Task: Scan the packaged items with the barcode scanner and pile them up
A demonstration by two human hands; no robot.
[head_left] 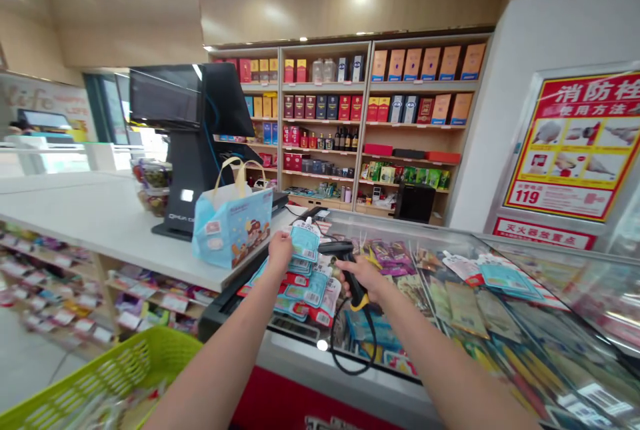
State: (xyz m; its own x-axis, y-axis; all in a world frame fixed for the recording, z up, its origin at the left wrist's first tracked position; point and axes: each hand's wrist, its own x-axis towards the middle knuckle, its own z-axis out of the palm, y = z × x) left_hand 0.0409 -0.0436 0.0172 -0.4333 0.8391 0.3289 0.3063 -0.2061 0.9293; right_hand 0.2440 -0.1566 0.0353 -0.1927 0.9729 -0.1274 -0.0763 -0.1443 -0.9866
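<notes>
My left hand (280, 250) is closed on the edge of a light blue spouted pouch (305, 241), its white cap pointing up. In my right hand (365, 275) is a black and yellow barcode scanner (337, 247), gripped by its handle, its head turned toward the pouch. A dark cable loops down from the scanner over the freezer's front. Beneath both hands, several blue, red and white pouches (306, 294) lie in a pile on the glass top of a display freezer (327, 332). More pouches (507, 278) lie farther right on the glass.
A blue paper bag (215, 233) stands on the white counter (95, 207) at left, beside a black checkout terminal (180, 150). A green basket (125, 363) is at lower left. Shelves of boxes and bottles (320, 107) line the back wall.
</notes>
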